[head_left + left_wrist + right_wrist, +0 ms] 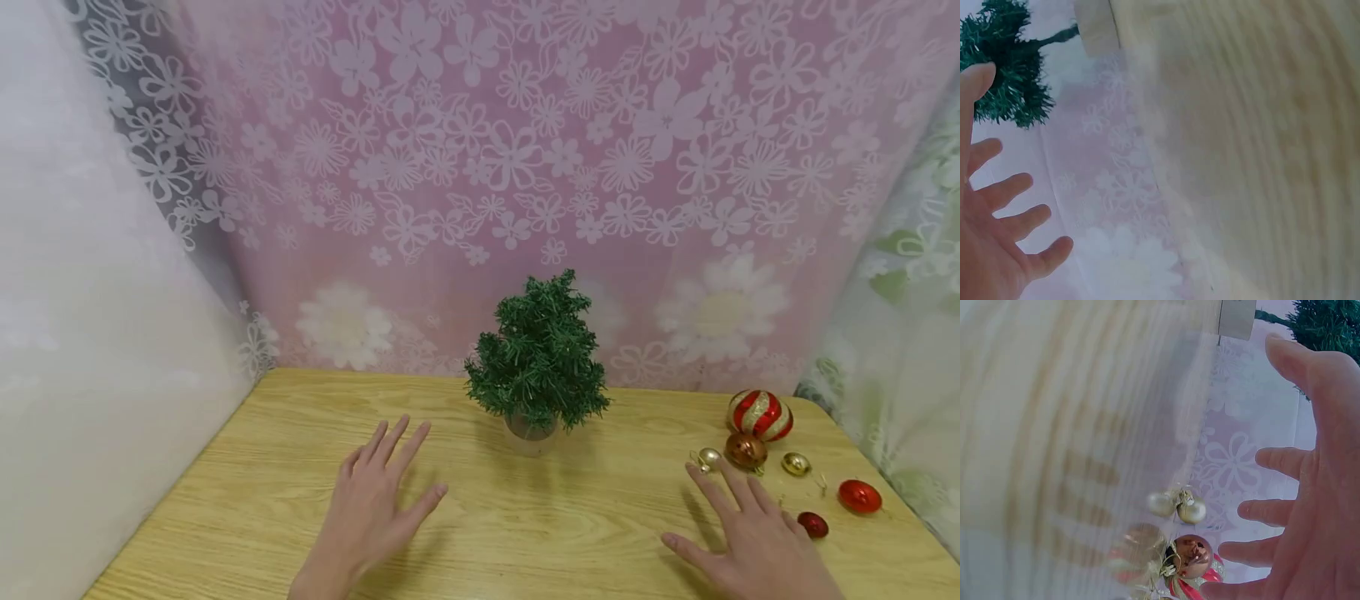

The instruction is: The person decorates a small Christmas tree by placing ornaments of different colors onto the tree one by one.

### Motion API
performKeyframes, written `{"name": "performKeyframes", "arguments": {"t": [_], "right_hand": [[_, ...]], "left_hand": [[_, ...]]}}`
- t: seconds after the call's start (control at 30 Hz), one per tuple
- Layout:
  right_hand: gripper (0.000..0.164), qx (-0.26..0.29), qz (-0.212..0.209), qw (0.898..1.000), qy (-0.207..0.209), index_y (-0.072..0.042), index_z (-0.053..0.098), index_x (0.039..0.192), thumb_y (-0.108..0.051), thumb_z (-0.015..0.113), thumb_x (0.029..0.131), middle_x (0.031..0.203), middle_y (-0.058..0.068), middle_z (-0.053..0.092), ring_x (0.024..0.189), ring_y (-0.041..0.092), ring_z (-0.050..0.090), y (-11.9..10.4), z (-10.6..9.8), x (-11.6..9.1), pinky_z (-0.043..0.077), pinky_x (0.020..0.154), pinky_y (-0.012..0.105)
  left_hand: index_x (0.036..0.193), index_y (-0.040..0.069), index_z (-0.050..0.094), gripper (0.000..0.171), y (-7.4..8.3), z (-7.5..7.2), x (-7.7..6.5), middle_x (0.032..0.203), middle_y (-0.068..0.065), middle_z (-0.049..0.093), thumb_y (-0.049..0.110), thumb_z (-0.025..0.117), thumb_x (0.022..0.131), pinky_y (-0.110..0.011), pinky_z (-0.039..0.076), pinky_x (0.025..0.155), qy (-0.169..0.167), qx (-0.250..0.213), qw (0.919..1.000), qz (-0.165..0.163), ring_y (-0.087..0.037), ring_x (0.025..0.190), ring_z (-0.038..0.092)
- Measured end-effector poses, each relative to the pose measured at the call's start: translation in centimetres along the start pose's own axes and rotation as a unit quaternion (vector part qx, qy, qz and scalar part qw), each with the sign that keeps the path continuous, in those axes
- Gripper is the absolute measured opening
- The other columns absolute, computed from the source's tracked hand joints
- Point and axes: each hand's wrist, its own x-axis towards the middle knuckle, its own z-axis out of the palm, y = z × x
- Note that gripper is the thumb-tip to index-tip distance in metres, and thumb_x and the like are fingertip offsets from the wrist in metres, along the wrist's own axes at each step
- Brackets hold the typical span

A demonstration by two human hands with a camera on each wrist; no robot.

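Over the left part of the table, my left hand point(372, 497) has its fingers spread and holds nothing. My right hand point(757, 533), also spread and holding nothing, hovers at the right beside a group of baubles. Its fingertips overlap a small pale-gold bauble point(708, 457) in the head view. Behind that lie a copper bauble point(746, 451) and a large red-and-gold striped bauble point(761, 415). A small gold bauble point(796, 463), a bright red one point(859, 497) and a dark red one point(812, 524) lie further right. Between the hands, farther back, stands a small green artificial tree point(540, 354).
The tree stands upright in a pale pot point(530, 435) near the back of the wood-grain table point(570, 517). A pink flowered curtain point(480, 167) hangs behind the table's back edge. White cloth point(112, 333) hangs at the left, and a green-patterned one point(907, 333) at the right.
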Motion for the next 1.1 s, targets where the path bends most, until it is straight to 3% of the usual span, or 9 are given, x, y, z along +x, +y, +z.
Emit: {"name": "performKeyframes", "arguments": {"t": [0.2, 0.3, 0.4, 0.7, 0.93, 1.1], "right_hand": [[0.096, 0.000, -0.007, 1.000, 0.002, -0.015, 0.042, 0.155, -0.080, 0.058, 0.085, 0.152, 0.034, 0.040, 0.126, 0.066, 0.043, 1.4, -0.2, -0.1, 0.046, 0.073, 0.076], [0.096, -0.012, -0.004, 1.000, 0.005, -0.015, 0.043, 0.154, -0.081, 0.056, 0.085, 0.147, 0.036, 0.044, 0.119, 0.065, 0.049, 1.9, -0.4, 0.0, 0.049, 0.065, 0.070], [0.095, -0.021, 0.003, 1.000, 0.012, -0.014, 0.047, 0.151, -0.082, 0.056, 0.085, 0.142, 0.035, 0.049, 0.114, 0.063, 0.054, 2.2, -0.7, 0.1, 0.050, 0.065, 0.067], [0.084, -0.011, 0.014, 1.000, 0.020, -0.001, 0.060, 0.137, -0.070, 0.062, 0.090, 0.131, 0.039, 0.055, 0.102, 0.061, 0.059, 3.5, -1.8, 0.3, 0.051, 0.065, 0.065], [0.070, -0.014, 0.009, 0.999, 0.042, 0.004, 0.066, 0.127, -0.057, 0.068, 0.093, 0.119, 0.040, 0.060, 0.091, 0.052, 0.065, 5.3, -2.4, 0.5, 0.054, 0.063, 0.059], [0.061, -0.017, 0.023, 0.999, 0.044, 0.008, 0.064, 0.125, -0.043, 0.073, 0.093, 0.117, 0.044, 0.056, 0.070, 0.030, 0.065, 6.6, -2.5, 0.6, 0.053, 0.057, 0.054]], "left_hand": [[0.154, 0.034, 0.046, 0.070, 1.6, -0.2, 1.0, 0.157, -0.001, 0.050, 0.045, 0.076, 0.091, -0.063, 0.047, 0.097, 0.054, -0.107, 0.9928, 0.002, -0.033, 0.141, 0.052], [0.153, 0.033, 0.048, 0.069, 2.6, -0.4, 1.7, 0.154, -0.001, 0.052, 0.040, 0.077, 0.090, -0.063, 0.048, 0.097, 0.083, -0.137, 0.9870, 0.015, -0.031, 0.136, 0.055], [0.152, 0.032, 0.049, 0.069, 3.4, -0.7, 2.4, 0.154, -0.002, 0.052, 0.037, 0.078, 0.090, -0.064, 0.047, 0.100, 0.097, -0.153, 0.9830, 0.031, -0.033, 0.137, 0.055], [0.158, 0.037, 0.037, 0.077, 5.5, -0.9, 5.1, 0.157, -0.005, 0.045, 0.043, 0.075, 0.091, -0.064, 0.045, 0.106, 0.091, -0.150, 0.9811, 0.082, -0.033, 0.140, 0.050], [0.157, 0.027, 0.043, 0.075, 6.4, -1.1, 7.2, 0.159, -0.008, 0.043, 0.049, 0.073, 0.091, -0.062, 0.046, 0.104, 0.105, -0.135, 0.9780, 0.119, -0.033, 0.141, 0.049], [0.158, 0.030, 0.040, 0.078, 6.6, -1.2, 8.4, 0.159, -0.009, 0.042, 0.053, 0.072, 0.090, -0.060, 0.047, 0.101, 0.094, -0.117, 0.9810, 0.124, -0.032, 0.141, 0.049]]}}
